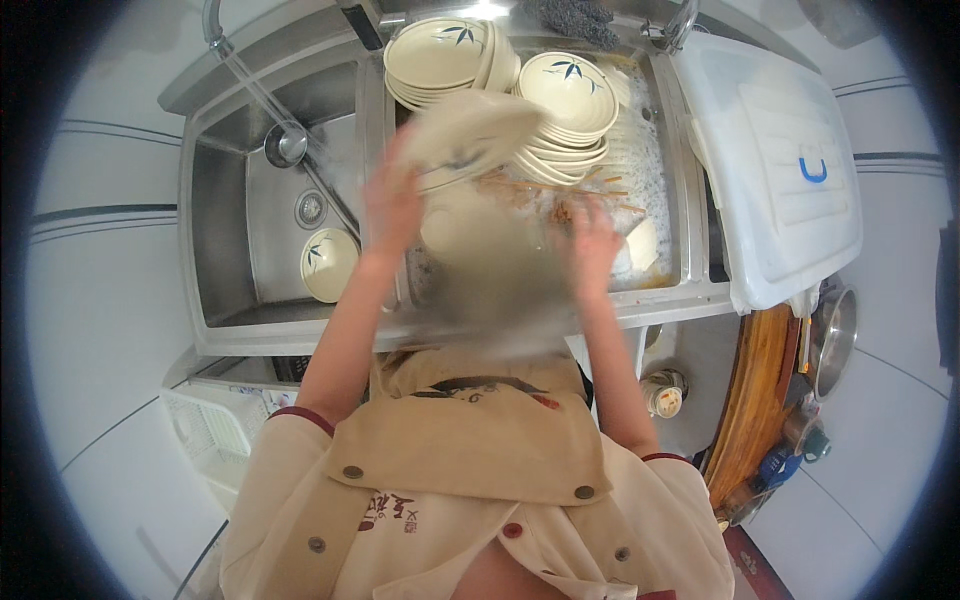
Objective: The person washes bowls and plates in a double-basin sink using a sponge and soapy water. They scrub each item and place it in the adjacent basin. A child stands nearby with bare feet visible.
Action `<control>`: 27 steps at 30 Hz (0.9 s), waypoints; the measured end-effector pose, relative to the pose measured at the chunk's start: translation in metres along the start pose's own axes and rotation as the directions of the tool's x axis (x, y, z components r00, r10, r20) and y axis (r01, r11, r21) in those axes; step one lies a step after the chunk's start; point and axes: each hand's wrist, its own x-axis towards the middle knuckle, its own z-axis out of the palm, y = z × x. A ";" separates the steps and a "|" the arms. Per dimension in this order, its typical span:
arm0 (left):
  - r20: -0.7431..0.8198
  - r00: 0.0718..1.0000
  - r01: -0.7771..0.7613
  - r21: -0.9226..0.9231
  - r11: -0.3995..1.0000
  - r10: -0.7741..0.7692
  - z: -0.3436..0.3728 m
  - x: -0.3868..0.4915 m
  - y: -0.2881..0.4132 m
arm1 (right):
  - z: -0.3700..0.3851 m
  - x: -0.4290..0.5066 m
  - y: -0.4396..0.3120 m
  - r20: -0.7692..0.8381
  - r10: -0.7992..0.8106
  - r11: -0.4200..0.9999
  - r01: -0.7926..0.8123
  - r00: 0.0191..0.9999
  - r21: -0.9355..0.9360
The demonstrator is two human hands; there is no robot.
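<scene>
My left hand grips a cream bowl by its left side, and both are blurred. The bowl is tilted above the soapy right basin of a steel sink. My right hand is low over that basin, beside brown scraps and wooden chopsticks; blur hides whether its fingers hold anything. Behind the hands rise a left stack of cream bowls and a right stack, some with blue leaf patterns. A pale blurred patch in front of me obscures part of the basin.
In the left basin lie a patterned bowl and a long-handled metal ladle. A translucent plastic lid with a blue handle covers the right side. A dark grey cloth-like bundle sits at the back rim.
</scene>
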 end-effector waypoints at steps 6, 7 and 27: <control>-0.265 0.567 0.569 -0.560 0.603 -0.780 -0.102 -0.107 -0.131 | 0.070 0.010 -0.071 0.218 0.211 0.721 -0.303 0.953 0.624; -0.257 0.473 0.672 -0.514 0.534 -0.843 -0.113 -0.127 -0.149 | 0.074 0.010 -0.077 0.273 0.238 0.661 -0.362 0.932 0.657; 0.401 0.688 0.656 0.011 0.754 -0.604 -0.065 -0.099 -0.047 | 0.059 -0.009 -0.101 0.359 -0.284 0.928 0.161 0.889 0.336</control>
